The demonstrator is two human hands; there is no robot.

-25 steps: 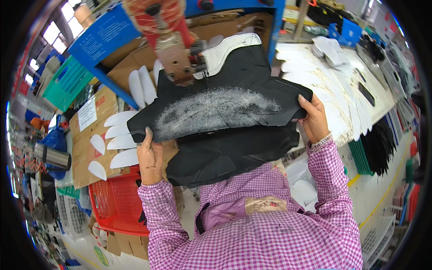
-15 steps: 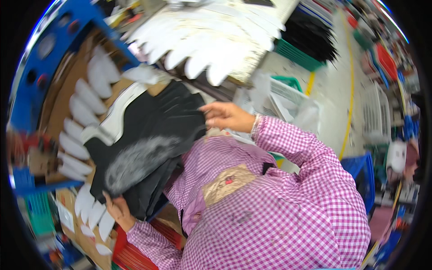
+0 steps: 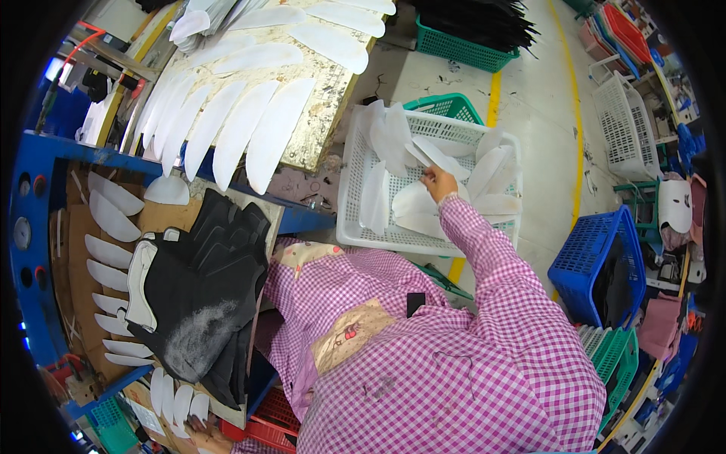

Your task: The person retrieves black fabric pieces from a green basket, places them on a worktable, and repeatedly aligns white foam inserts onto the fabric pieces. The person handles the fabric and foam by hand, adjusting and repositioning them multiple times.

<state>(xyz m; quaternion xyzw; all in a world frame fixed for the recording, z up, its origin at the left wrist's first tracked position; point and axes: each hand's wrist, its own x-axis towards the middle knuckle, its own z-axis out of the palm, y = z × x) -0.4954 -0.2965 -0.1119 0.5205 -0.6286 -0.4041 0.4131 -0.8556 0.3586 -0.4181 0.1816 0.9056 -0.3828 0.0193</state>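
Observation:
My right hand (image 3: 439, 184) reaches into a white plastic basket (image 3: 344, 198). Its fingers are pinched on the end of a thin white curved piece (image 3: 417, 154), one of several loose ones lying there. My left hand (image 3: 206, 436) is low at the lower left, beside white pieces (image 3: 181, 404) on cardboard; its fingers are dim and partly hidden. Between the hands, at left, rests a stack of black cut pieces (image 3: 208, 261), the top one with a greyish rubbed patch. A white curved part (image 3: 141, 284) lies along its left edge.
A worn table (image 3: 321, 125) at the upper left carries rows of white pieces. A blue machine frame (image 3: 34, 170) borders the cardboard at left. Green baskets (image 3: 469, 54), a blue basket (image 3: 575, 261) and a red basket (image 3: 276, 412) stand around. Yellow lines mark the floor (image 3: 541, 144).
My right hand has left the black stack and moved right and away into the white basket. My left hand has come off the stack and moved lower. The view has shifted.

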